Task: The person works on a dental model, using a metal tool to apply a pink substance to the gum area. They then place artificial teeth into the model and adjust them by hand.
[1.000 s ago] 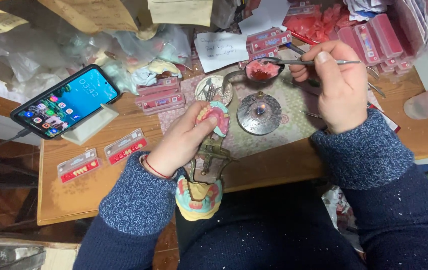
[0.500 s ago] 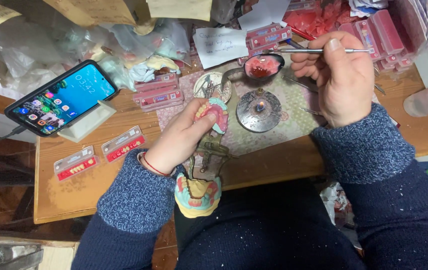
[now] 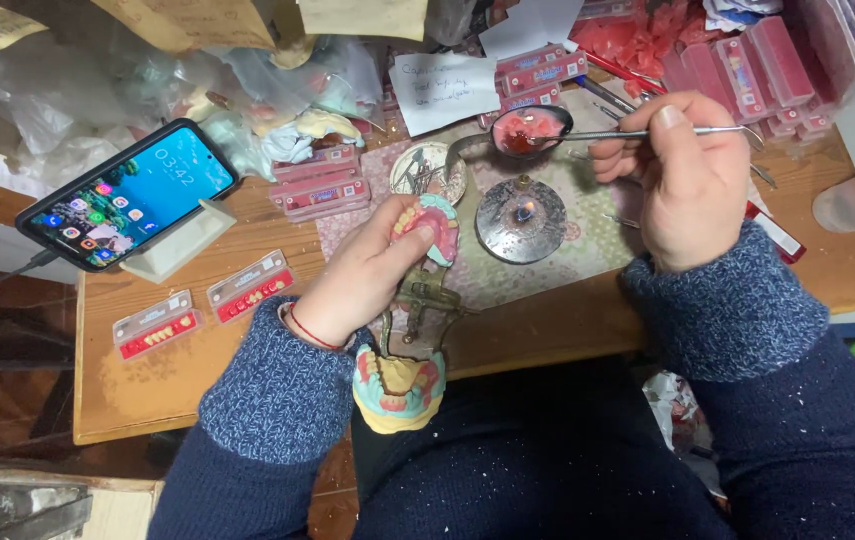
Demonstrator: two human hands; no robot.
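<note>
**Wax warming over the flame while the denture model waits in the other hand**

The left hand (image 3: pixel 373 270) is closing around a pink wax denture set-up (image 3: pixel 431 225) with its row of teeth, tilting it up toward the face so the tooth row is staying in plain sight. It is hovering above the middle of the wooden table (image 3: pixel 148 385), just left of the small burner (image 3: pixel 522 218). Below the wrist, off the table's front edge, a hinged metal articulator (image 3: pixel 423 300) is carrying a second cast (image 3: pixel 398 385) over the lap.

The right hand (image 3: pixel 693 185) is pinching a thin metal instrument (image 3: pixel 638 132) by its shaft, fingers curled tight, and is holding its spoon-like end (image 3: pixel 531 130), loaded with red wax, right above the burner's little flame, presumably so the wax is softening. The long handle is keeping the fingers well away from the heat.

A phone (image 3: pixel 128 195) is leaning on a stand toward the back left corner. Two tooth cards (image 3: pixel 203 308) are lying near the left edge, within easy reach.
</note>
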